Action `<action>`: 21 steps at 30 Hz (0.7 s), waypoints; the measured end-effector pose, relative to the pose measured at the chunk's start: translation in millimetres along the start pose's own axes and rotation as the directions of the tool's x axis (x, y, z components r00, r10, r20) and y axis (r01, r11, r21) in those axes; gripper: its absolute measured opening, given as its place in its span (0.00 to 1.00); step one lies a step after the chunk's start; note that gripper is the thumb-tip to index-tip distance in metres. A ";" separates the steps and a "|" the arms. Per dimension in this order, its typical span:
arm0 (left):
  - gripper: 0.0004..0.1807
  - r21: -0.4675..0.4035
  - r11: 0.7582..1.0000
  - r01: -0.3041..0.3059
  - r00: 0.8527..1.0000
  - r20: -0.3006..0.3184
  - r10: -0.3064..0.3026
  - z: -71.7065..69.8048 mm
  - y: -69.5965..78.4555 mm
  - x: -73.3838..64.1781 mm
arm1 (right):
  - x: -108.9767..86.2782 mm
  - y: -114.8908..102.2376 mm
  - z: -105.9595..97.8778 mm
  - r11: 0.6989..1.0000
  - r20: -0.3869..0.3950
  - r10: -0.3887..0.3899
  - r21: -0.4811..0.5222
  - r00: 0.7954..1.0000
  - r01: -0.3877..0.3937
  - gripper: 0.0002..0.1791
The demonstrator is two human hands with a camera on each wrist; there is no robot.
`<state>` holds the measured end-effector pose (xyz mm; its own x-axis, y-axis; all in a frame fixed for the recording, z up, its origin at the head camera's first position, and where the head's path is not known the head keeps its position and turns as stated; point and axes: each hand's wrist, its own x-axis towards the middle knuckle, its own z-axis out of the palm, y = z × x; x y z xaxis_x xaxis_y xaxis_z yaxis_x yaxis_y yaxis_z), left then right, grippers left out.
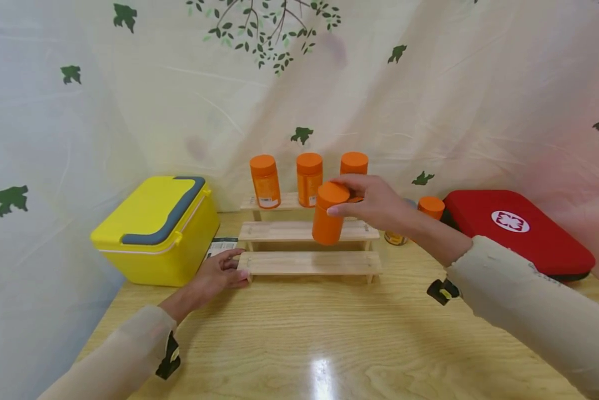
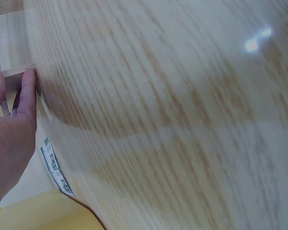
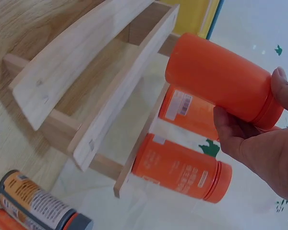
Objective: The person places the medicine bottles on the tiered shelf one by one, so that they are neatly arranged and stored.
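1. Head view: the right hand pinches a jar near its lid, between thumb and fingers. Holding it so high probably keeps the fingers clear of its base. The jar hangs just below the fingertips, close to upright, in front of the middle step.

2. Lower and leftward, the left hand grips one end of the rack, thumb and fingers on either side of the wood. That hold seems meant to steady a light frame.

3. Just behind the right hand, three more jars stand apart in a row on the top step, the nearest partly hidden by the hand. Their height likely keeps them visible over the lower steps.

4. Just beyond the left hand lies a leaflet; to its left stands a yellow box, lid down.

5. Right of the right hand, beside the rack, are an orange-lidded jar and a grey-capped jar, perhaps kept within reach. Farther right, a red case lies flat, seemingly set aside.
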<state>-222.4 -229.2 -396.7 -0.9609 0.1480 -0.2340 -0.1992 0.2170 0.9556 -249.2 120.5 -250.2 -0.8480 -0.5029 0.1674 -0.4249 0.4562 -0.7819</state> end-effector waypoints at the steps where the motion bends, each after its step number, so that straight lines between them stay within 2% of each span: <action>1: 0.36 0.004 1.000 0.001 1.000 -0.002 -0.001 0.1 -0.1 -0.1 | 3.0 -1.7 2.9 1.000 -0.001 -0.011 0.003 1.000 0.011 0.32; 6: 0.35 0.005 1.000 -0.004 1.000 0.001 0.004 0.0 -0.9 -0.1 | 16.4 -9.1 17.1 0.998 0.002 -0.053 0.036 0.999 0.053 0.30; 12: 0.36 -0.003 1.000 0.011 1.000 -0.017 -0.011 0.0 -1.6 0.4 | 32.8 -12.4 35.3 0.997 -0.007 -0.031 0.071 1.000 0.031 0.31; 15: 0.36 0.001 1.000 0.009 1.000 -0.004 -0.009 -0.2 -1.6 -0.2 | 40.7 -14.4 45.5 0.995 -0.005 -0.011 0.097 1.000 0.012 0.31; 21: 0.35 0.003 1.000 0.007 1.000 0.000 -0.007 -0.6 -0.6 -0.1 | 55.2 -16.8 60.8 0.998 -0.022 -0.043 0.044 0.999 0.044 0.28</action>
<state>-222.3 -229.9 -397.1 -0.9596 0.1461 -0.2405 -0.2053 0.2210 0.9534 -269.6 40.4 -264.3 -0.8357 -0.5057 0.2142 -0.4473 0.4005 -0.7997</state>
